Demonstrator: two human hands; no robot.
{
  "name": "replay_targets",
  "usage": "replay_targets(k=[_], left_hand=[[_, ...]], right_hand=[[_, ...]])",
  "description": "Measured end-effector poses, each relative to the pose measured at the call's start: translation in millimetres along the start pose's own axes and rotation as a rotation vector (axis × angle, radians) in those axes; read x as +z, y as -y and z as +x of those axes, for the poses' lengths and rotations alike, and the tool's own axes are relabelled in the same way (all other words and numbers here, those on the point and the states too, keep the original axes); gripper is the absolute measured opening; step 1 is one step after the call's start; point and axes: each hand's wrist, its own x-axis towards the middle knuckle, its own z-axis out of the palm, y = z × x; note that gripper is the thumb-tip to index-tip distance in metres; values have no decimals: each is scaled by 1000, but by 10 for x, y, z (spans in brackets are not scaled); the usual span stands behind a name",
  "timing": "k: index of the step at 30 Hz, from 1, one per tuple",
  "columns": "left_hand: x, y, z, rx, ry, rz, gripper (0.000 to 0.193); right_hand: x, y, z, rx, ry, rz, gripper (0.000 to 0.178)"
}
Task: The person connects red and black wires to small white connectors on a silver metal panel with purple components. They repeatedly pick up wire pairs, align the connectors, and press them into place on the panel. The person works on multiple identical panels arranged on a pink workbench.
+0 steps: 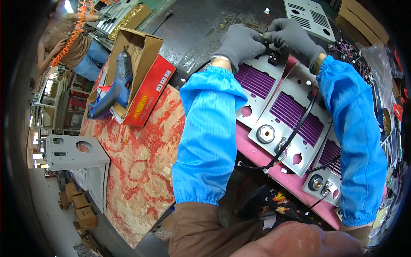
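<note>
Both my hands, in grey gloves and blue sleeve covers, meet at the far end of a silver metal panel (249, 112) with vented slots over purple. My left hand (240, 45) is closed, its fingertips pressed to a small part I cannot make out. My right hand (295, 40) pinches at the same spot, on a short red wire lead (267, 21) that sticks up with a white connector. Just below the fingertips, a black switch-like block (274, 57) sits on the panel. Beside it lies a second panel (280, 132) with a round metal socket (265, 134) and a black cable (295, 128).
A third panel (323, 182) lies partly under my right arm, on a pink surface (252, 147). A red box (147, 100) holds a blue power tool (115, 92) at left. Wire bundles (349, 53) lie far right. A person (70, 43) stands far left.
</note>
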Motion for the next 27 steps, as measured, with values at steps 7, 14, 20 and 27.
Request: replay_targets(k=[7, 14, 20, 27], left_hand=[[6, 67, -74, -23, -27, 34, 33], [0, -40, -22, 18, -27, 57, 31], [-50, -48, -73, -25, -8, 74, 33], [-15, 1, -46, 19, -26, 129, 33]], right_hand=[[187, 75, -189, -55, -158, -135, 16], [-3, -41, -15, -11, -43, -78, 21], [109, 52, -82, -115, -110, -181, 20], [84, 36, -17, 35, -19, -46, 16]])
